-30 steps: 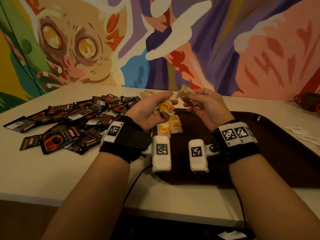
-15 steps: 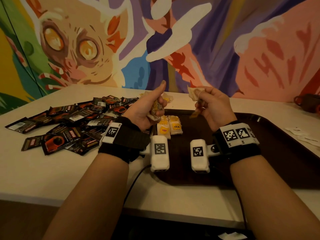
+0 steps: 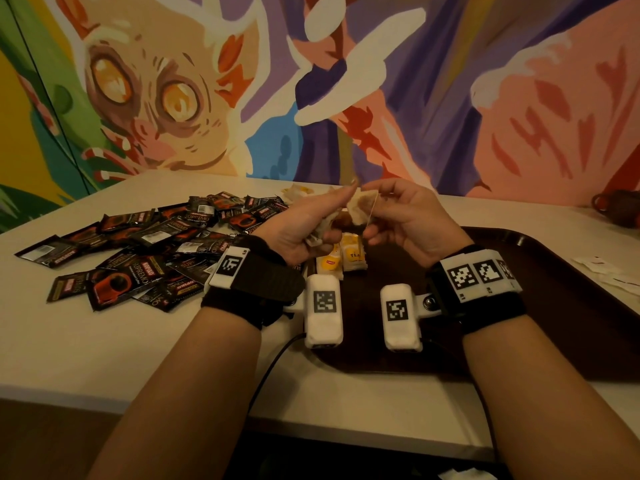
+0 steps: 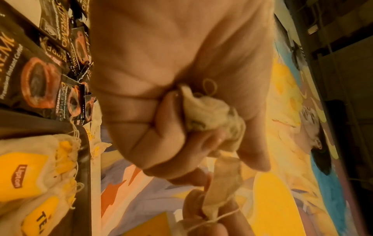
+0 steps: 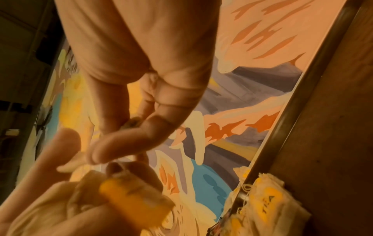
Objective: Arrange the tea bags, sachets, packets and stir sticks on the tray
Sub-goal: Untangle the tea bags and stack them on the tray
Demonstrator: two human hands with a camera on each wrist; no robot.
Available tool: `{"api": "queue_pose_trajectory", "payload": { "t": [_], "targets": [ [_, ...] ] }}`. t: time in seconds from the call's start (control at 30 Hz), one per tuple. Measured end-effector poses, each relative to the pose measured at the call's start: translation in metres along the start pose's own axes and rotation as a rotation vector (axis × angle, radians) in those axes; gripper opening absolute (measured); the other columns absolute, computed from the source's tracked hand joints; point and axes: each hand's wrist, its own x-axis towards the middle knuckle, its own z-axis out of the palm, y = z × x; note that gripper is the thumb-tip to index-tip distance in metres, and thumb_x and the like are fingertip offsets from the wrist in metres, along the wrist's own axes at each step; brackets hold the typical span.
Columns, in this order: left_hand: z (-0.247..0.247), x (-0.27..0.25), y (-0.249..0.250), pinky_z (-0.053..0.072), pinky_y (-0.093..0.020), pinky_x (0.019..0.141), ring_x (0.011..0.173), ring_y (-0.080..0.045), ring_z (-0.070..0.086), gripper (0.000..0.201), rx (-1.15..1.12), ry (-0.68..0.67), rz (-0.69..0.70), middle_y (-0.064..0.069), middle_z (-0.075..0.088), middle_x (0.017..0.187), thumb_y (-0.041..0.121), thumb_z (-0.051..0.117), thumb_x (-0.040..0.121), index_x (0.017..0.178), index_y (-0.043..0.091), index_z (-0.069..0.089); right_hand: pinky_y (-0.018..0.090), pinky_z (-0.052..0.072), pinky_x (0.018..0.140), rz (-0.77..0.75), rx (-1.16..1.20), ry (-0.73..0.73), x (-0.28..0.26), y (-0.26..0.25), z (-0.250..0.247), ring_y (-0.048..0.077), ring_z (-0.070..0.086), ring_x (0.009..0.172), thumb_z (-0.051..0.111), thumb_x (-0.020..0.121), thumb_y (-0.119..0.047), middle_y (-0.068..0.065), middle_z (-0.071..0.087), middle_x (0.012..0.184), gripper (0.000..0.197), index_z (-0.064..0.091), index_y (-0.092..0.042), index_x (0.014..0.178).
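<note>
Take the brown tray (image 3: 554, 271) as your landmark. To its left, the black coffee sachets (image 3: 138, 258) lie in a loose, overlapping heap on the white table (image 3: 104, 341). Your left hand (image 3: 298, 233) is raised above the tray's near-left corner, palm turned inward, its lower fingers curled round a crumpled tea bag (image 4: 212, 115) while the forefinger and thumb reach up toward the right hand. On the tray under that hand, two Lipton tea bags (image 3: 341, 259) with yellow tags lie side by side, touching, at its left edge. Between your hands, above the tray, a second tea bag (image 3: 358, 211) hangs with its string trailing down. Your right hand (image 3: 412, 220) is raised opposite the left, fingers bent, thumb and fingertips pinching that bag's string. Right of the tray, pale paper packets (image 3: 606, 271) lie on the table.
</note>
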Motion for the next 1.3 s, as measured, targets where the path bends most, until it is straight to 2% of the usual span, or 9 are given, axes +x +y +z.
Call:
{"api": "queue_pose_trajectory", "payload": {
  "t": [0.17,0.3,0.5,0.7,0.87,0.97,1.07,1.13,1.3],
  "targets": [
    [-0.001,0.004,-0.002,0.027,-0.014,0.037,0.039,-0.003,0.038,0.008,0.013,0.106,0.002,0.003,0.055,0.063,0.022,0.056,0.092,0.087,0.017,0.058,0.02,0.051,0.046,0.008,0.021,0.002,0.0,0.002,0.0,0.012,0.06,0.05,0.052,0.092,-0.008,0.006,0.063,0.079,0.01,0.058,-0.012,0.099],
    [-0.005,0.008,-0.003,0.031,-0.014,0.035,0.04,-0.004,0.041,0.006,-0.033,0.2,0.012,0.001,0.056,0.069,0.022,0.06,0.09,0.087,0.016,0.06,0.023,0.048,0.052,-0.03,0.07,0.049,0.001,0.002,-0.005,0.01,0.055,0.059,0.048,0.095,-0.019,0.001,0.058,0.093,0.014,0.061,-0.019,0.101],
    [-0.005,0.006,-0.001,0.03,-0.016,0.036,0.043,-0.004,0.042,0.01,-0.029,0.281,0.03,0.005,0.058,0.064,0.023,0.062,0.089,0.095,0.014,0.061,0.025,0.046,0.059,-0.045,0.213,0.109,0.003,0.001,-0.014,0.01,0.053,0.069,0.048,0.095,-0.027,0.0,0.058,0.094,0.016,0.062,-0.019,0.093],
    [-0.013,0.012,-0.005,0.034,-0.019,0.039,0.048,-0.007,0.044,0.028,-0.034,0.41,0.053,-0.001,0.054,0.075,0.022,0.065,0.087,0.111,0.01,0.059,0.017,0.051,0.059,-0.044,0.423,0.205,0.007,0.0,-0.022,0.006,0.057,0.063,0.047,0.096,-0.009,0.002,0.058,0.079,0.016,0.063,-0.008,0.094],
    [-0.015,0.014,-0.004,0.04,-0.017,0.042,0.055,-0.008,0.046,0.025,-0.061,0.456,0.081,-0.007,0.062,0.093,0.014,0.067,0.085,0.11,0.011,0.064,0.016,0.052,0.064,-0.079,0.514,0.215,0.007,-0.004,-0.028,0.008,0.06,0.072,0.041,0.094,0.004,0.005,0.059,0.085,0.024,0.062,-0.008,0.094],
    [-0.016,0.014,-0.003,0.04,-0.017,0.04,0.054,-0.009,0.047,0.025,-0.088,0.486,0.099,-0.009,0.061,0.1,0.01,0.068,0.084,0.106,0.017,0.057,0.016,0.052,0.065,-0.081,0.567,0.227,0.006,-0.007,-0.035,0.013,0.062,0.08,0.039,0.093,0.008,0.007,0.062,0.092,0.028,0.06,-0.01,0.098],
    [-0.018,0.015,-0.003,0.04,-0.021,0.043,0.057,-0.009,0.048,0.027,-0.073,0.525,0.13,-0.012,0.06,0.105,0.007,0.068,0.083,0.098,0.022,0.049,0.015,0.052,0.065,-0.088,0.535,0.256,0.006,-0.008,-0.04,0.016,0.066,0.084,0.04,0.094,0.006,0.008,0.068,0.093,0.027,0.059,-0.011,0.103],
    [-0.019,0.015,-0.004,0.04,-0.022,0.045,0.056,-0.01,0.048,0.027,-0.075,0.54,0.165,-0.01,0.059,0.099,0.006,0.066,0.084,0.097,0.023,0.049,0.017,0.053,0.068,-0.091,0.495,0.245,0.005,-0.008,-0.041,0.016,0.069,0.084,0.04,0.095,0.004,0.006,0.072,0.09,0.025,0.058,-0.011,0.105],
    [-0.019,0.014,-0.004,0.042,-0.022,0.057,0.067,-0.009,0.05,0.021,-0.042,0.548,0.233,-0.004,0.066,0.103,0.006,0.058,0.09,0.088,0.024,0.069,0.018,0.054,0.071,-0.083,0.298,0.272,0.005,-0.011,-0.045,0.018,0.069,0.092,0.042,0.096,0.0,0.012,0.06,0.114,0.022,0.062,-0.008,0.096]
  ]
}}
